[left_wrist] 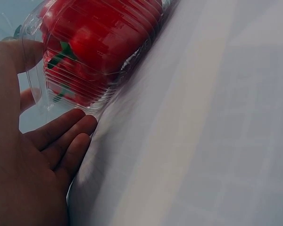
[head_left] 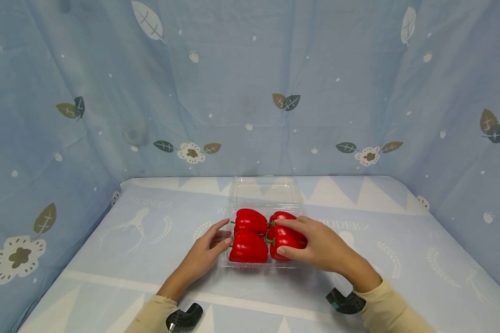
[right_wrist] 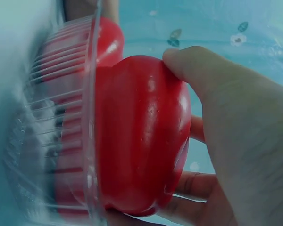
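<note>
- Right hand (head_left: 321, 247) curls thumb and fingers around the red pepper (head_left: 284, 238) nearest it in the clear tray (head_left: 261, 264).
- Left hand (head_left: 208, 245), fingers straight, rests against the tray's opposite side.

Right hand (right_wrist: 236, 141) grips red pepper (right_wrist: 141, 136) in clear tray (right_wrist: 87, 141).

The only lettering is on the pale blue table cloth (head_left: 121, 240), printed faintly in white capitals. One word lies to the left of the clear plastic box (head_left: 263, 194), near a white tree figure, and seems to read "MODERN", though it is too faint to be sure. The same word shows again just right of the box, partly blurred, at about (head_left: 343, 225).
</note>
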Available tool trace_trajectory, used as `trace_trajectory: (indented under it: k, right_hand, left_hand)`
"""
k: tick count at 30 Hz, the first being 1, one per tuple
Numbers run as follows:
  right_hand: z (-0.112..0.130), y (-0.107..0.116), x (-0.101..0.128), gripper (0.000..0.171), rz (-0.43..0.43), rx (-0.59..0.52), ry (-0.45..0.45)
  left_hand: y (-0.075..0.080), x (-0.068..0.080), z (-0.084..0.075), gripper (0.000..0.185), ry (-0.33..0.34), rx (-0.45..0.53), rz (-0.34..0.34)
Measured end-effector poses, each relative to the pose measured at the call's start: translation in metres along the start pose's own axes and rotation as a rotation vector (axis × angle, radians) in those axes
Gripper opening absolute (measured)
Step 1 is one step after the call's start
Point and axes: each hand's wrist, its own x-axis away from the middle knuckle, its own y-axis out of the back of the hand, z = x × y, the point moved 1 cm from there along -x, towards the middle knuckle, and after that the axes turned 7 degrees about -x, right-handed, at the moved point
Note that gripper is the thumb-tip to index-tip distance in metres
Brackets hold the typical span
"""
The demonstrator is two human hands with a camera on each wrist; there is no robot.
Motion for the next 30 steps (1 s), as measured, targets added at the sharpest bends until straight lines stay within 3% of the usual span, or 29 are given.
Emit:
trace_trajectory:
  k: [5,9,15,25,30]
  right_hand:
    - [0.0023,-0.0050,0.0020,0.059,-0.032,0.168,0.063]
    - [0.0019,-0.0074,0.0023,0.060,-0.062,0.236,0.107]
    - [0.0019,-0.0066,0.0014,0.060,-0.051,0.244,0.116]
    - [-0.0014,-0.0007,0.0003,0.068,0.066,0.160,0.090]
    - [-0.0010,0.0011,-0.0003,0.067,0.070,0.188,0.089]
  left_hand:
    - [-0.0002,0.0001,-0.0020,0.055,0.013,-0.003,0.006]
    - [0.0000,-0.0002,-0.0023,0.056,0.010,-0.006,0.005]
    - [0.0009,-0.0002,-0.0022,0.056,0.003,-0.007,0.005]
    - [0.0013,0.0010,-0.0018,0.055,0.001,0.042,0.002]
    - [0.0009,0.0011,-0.0009,0.056,0.008,0.026,0.001]
